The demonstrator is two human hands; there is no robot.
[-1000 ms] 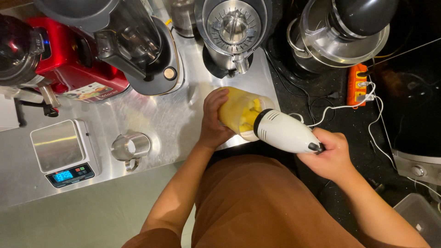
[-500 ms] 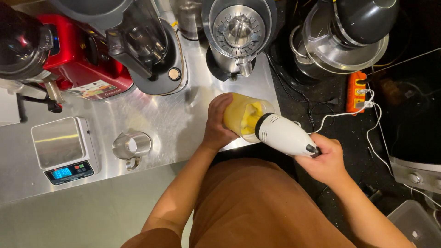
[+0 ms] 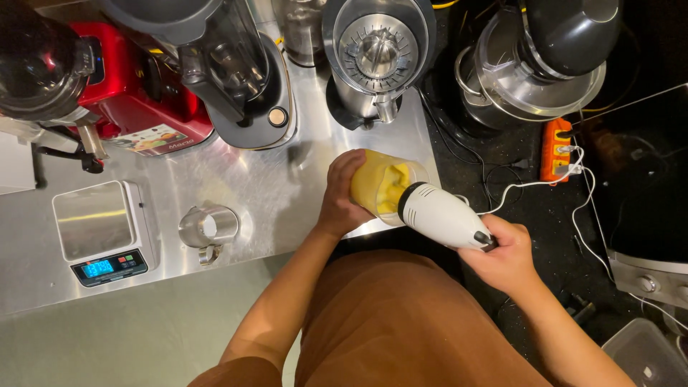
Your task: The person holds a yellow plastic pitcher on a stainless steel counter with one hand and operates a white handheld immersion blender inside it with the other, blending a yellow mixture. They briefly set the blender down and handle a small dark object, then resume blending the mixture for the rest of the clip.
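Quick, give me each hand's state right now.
Left hand: closed around the beaker of yellow mixture.
Right hand: closed on the white hand blender.

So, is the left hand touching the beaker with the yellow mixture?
Touching. The head view shows the left hand wrapped around the side of the beaker, with no gap between fingers and wall.

Probably a kitchen: juicer (image 3: 378, 61), scale (image 3: 104, 233), steel counter (image 3: 251, 193).
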